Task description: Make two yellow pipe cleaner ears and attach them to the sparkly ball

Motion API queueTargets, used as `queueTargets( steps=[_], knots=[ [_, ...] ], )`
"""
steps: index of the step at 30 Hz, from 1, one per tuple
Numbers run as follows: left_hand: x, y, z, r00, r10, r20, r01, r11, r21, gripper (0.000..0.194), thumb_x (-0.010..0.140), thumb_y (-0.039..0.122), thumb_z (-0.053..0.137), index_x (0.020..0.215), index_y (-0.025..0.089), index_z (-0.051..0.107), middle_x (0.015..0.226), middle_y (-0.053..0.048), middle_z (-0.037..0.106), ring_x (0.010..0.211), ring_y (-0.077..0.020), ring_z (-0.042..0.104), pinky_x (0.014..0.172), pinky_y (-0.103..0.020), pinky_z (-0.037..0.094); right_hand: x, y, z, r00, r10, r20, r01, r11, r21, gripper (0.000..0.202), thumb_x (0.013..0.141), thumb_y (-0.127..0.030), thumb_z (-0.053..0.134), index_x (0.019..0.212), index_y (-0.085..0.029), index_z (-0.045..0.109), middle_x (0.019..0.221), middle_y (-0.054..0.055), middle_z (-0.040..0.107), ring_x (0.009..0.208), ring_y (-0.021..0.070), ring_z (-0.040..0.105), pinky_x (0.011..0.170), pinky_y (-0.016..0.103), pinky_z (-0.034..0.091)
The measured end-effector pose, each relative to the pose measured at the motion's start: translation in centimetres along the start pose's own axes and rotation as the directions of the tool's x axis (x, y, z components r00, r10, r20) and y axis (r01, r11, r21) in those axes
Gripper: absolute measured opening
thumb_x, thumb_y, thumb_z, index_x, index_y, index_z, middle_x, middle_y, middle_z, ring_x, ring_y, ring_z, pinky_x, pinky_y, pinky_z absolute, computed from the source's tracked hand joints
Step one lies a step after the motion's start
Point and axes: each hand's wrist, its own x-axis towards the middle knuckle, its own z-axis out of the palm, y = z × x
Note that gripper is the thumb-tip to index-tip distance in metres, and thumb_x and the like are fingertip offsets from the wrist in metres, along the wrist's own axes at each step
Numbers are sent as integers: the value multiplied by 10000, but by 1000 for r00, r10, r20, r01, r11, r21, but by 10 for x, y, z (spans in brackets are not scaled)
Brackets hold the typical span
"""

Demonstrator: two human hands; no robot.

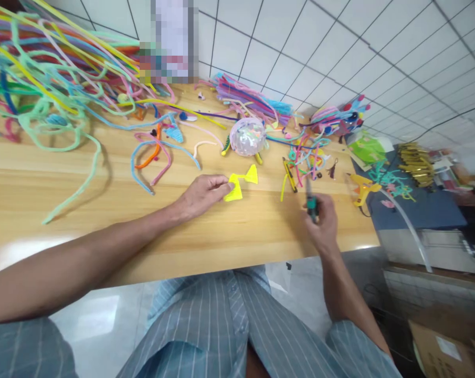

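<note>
My left hand [203, 197] pinches a bright yellow piece [233, 190] between thumb and fingers, low over the wooden table [174, 260]. A second yellow flared part [252, 175] is joined to it by a thin strip. Over the table's right part, my right hand [322, 219] is closed round a green and black tool [312, 206] whose tip points away from me; the hand is blurred. Left of that tool lie a yellow and black cutter [289, 175] and a short yellow pipe cleaner [283, 188]. Behind the yellow piece sits a clear round container [248, 137].
Tangled pipe cleaners [56, 79] cover the back left. A pink and purple bundle [253, 100] lies at the back middle, with loose scraps [310, 152] to its right. An orange-yellow glue gun [363, 189] rests at the right edge. White tiled wall [292, 47] stands behind.
</note>
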Motion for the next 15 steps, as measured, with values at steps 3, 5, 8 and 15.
queueTargets(
  steps=[3, 5, 8, 15],
  knots=[
    [-1, 1, 1, 1000, 7, 12, -7, 1000, -1, 431, 948, 535, 600, 676, 205, 543, 631, 30, 468, 599, -127, 420, 568, -264, 307, 10, -29, 32, 941, -336, 26, 337, 939, -70, 496, 851, -288, 724, 1339, -278, 632, 1201, 131, 718, 1101, 332, 720, 808, 489, 662],
    [-1, 3, 1, 1000, 10, 20, -10, 1000, 1, 424, 947, 520, 590, 671, 206, 525, 633, 32, 443, 596, -123, 401, 567, -267, 297, 17, -41, 47, 885, -465, 31, 466, 881, -88, 566, 856, -254, 729, 1406, -273, 597, 1217, 140, 719, 1126, 346, 717, 887, 531, 658],
    [-2, 6, 1, 999, 23, 34, -23, 1000, -3, 416, 945, 519, 572, 679, 204, 513, 655, 30, 441, 611, -122, 398, 578, -267, 305, 28, -51, 59, 831, -556, 20, 555, 826, -95, 640, 854, -252, 745, 1467, -261, 565, 1214, 146, 717, 1083, 345, 717, 907, 538, 642],
    [-3, 8, 1, 999, 31, 38, -31, 999, -10, 411, 947, 521, 559, 692, 207, 492, 666, 28, 436, 622, -125, 404, 584, -273, 301, 38, -57, 63, 800, -599, 37, 597, 788, -148, 683, 863, -256, 737, 1509, -252, 514, 1220, 166, 702, 1077, 358, 707, 885, 538, 636]
  ],
)
